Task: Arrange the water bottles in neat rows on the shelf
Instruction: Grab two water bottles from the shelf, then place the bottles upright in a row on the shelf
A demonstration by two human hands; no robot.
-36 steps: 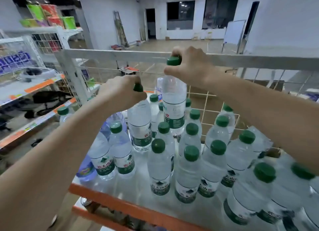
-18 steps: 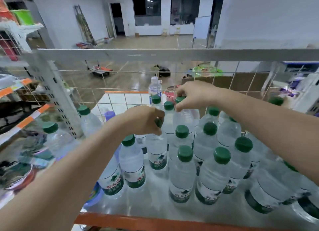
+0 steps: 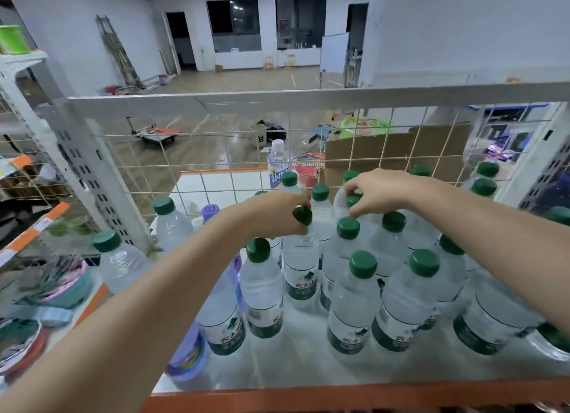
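Several clear water bottles with green caps stand on the white shelf (image 3: 293, 360), which has an orange front edge. My left hand (image 3: 271, 213) grips the green cap of one standing bottle (image 3: 300, 271) in the middle of the group. Further back, my right hand (image 3: 381, 190) pinches the cap of another bottle (image 3: 342, 201) near the wire grid. Both bottles rest upright on the shelf among the others. Two front bottles (image 3: 353, 308) (image 3: 407, 304) stand side by side below my right arm.
A wire grid back panel (image 3: 216, 166) and a white crossbar (image 3: 277, 99) close the shelf's far side. A perforated post (image 3: 89, 172) stands at the left, with a neighbouring shelf of packets beyond it. A purple-capped bottle (image 3: 209, 210) stands behind my left arm.
Both hands have lowered their bottles from the air onto the shelf among the others. The camera has tilted down and closer to the shelf.
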